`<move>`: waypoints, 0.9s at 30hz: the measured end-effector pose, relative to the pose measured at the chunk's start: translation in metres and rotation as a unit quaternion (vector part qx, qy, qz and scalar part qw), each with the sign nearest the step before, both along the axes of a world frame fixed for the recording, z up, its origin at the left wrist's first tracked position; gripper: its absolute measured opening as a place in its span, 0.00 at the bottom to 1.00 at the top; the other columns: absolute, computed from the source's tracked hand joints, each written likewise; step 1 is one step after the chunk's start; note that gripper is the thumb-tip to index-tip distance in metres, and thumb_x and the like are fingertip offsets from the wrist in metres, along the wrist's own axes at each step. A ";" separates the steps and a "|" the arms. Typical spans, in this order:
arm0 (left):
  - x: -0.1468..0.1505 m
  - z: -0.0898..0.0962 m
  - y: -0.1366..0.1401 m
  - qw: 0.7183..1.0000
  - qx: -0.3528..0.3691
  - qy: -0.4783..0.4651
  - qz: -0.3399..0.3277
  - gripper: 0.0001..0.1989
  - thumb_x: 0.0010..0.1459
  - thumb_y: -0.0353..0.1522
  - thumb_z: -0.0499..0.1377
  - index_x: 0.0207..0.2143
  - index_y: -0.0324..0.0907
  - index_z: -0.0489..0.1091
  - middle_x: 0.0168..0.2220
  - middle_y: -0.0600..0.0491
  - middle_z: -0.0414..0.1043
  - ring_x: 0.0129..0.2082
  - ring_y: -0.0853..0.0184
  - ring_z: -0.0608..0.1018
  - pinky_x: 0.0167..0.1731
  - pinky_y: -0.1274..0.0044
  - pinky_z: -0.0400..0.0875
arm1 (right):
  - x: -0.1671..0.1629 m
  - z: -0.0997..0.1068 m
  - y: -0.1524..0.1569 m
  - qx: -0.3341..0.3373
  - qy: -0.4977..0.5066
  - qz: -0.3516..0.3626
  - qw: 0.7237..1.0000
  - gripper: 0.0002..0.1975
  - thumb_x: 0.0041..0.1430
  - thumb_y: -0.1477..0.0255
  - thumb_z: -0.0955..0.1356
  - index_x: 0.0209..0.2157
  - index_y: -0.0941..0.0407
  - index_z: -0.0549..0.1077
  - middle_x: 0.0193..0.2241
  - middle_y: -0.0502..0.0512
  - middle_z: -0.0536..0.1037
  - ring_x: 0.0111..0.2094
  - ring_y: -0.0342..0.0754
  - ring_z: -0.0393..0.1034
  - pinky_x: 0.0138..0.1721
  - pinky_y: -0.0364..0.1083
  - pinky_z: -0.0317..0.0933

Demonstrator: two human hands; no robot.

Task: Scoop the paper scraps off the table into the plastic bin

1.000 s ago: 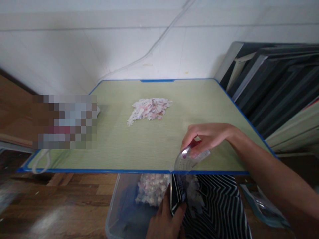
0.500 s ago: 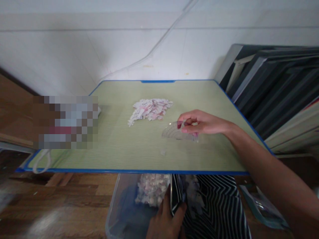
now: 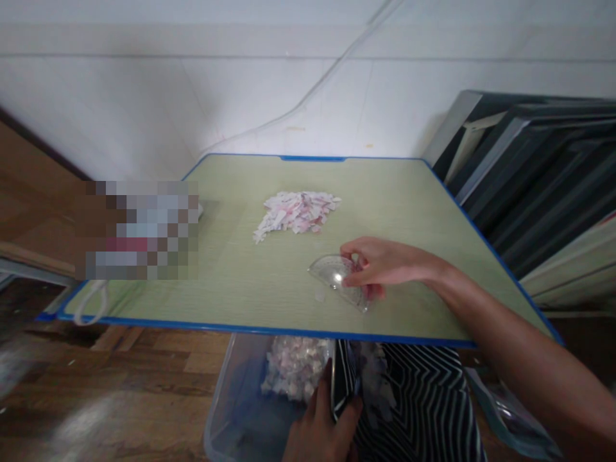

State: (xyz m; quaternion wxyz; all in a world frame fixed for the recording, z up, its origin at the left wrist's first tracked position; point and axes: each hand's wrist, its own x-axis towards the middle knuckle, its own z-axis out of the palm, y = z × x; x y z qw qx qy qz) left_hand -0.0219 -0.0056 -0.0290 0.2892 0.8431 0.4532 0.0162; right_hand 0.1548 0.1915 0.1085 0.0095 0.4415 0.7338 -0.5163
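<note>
My right hand (image 3: 373, 262) pinches a clear plastic protractor (image 3: 332, 273) over the near right part of the green tabletop, its curved edge pointing left and light glinting off it. Beyond it lies a pile of small white and pink paper scraps (image 3: 301, 212). One small pale piece (image 3: 320, 294) rests close to the protractor's lower left. Below the table's front edge, my left hand (image 3: 321, 420) is closed around the side wall of a clear plastic box (image 3: 219, 398) together with the black-and-white striped cloth (image 3: 423, 391) against it. Its palm side is hidden.
The low table has a blue rim (image 3: 192, 326). Inside the box is a heap of pinkish-white bits (image 3: 296, 369). A blurred-out item (image 3: 144, 231) stands at the table's left. Dark flat panels (image 3: 543, 154) lean at the right; a pouch (image 3: 513, 417) lies on the wooden floor.
My right hand has come down and nearer to the table's front edge, turning the protractor so that its straight edge now slants. My left hand keeps its grip; the view has shifted slightly.
</note>
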 end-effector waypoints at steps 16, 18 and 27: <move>0.005 0.018 0.004 0.999 -0.001 0.030 0.011 0.31 0.42 0.20 0.55 0.51 0.45 0.60 0.57 0.27 0.49 0.47 0.47 0.69 0.34 0.67 0.72 | 0.011 -0.013 0.023 0.324 0.041 -0.140 0.935 0.09 0.56 0.67 0.62 0.30 0.59 0.66 0.15 0.44 0.59 0.17 0.37 0.51 0.21 0.40 0.44; 0.009 0.027 0.006 0.998 0.009 0.050 0.027 0.31 0.41 0.18 0.55 0.50 0.45 0.62 0.55 0.27 0.53 0.46 0.48 0.71 0.33 0.68 0.72 | 0.006 -0.016 0.021 0.320 0.024 -0.112 0.941 0.08 0.56 0.69 0.61 0.30 0.60 0.66 0.15 0.44 0.59 0.18 0.37 0.52 0.22 0.40 0.44; 0.013 0.039 0.007 0.996 0.032 0.077 0.026 0.29 0.43 0.18 0.56 0.49 0.45 0.64 0.54 0.28 0.55 0.45 0.49 0.71 0.31 0.69 0.72 | -0.024 -0.016 -0.002 0.263 0.063 -0.011 0.963 0.07 0.56 0.71 0.62 0.30 0.60 0.67 0.16 0.45 0.60 0.19 0.37 0.52 0.25 0.40 0.45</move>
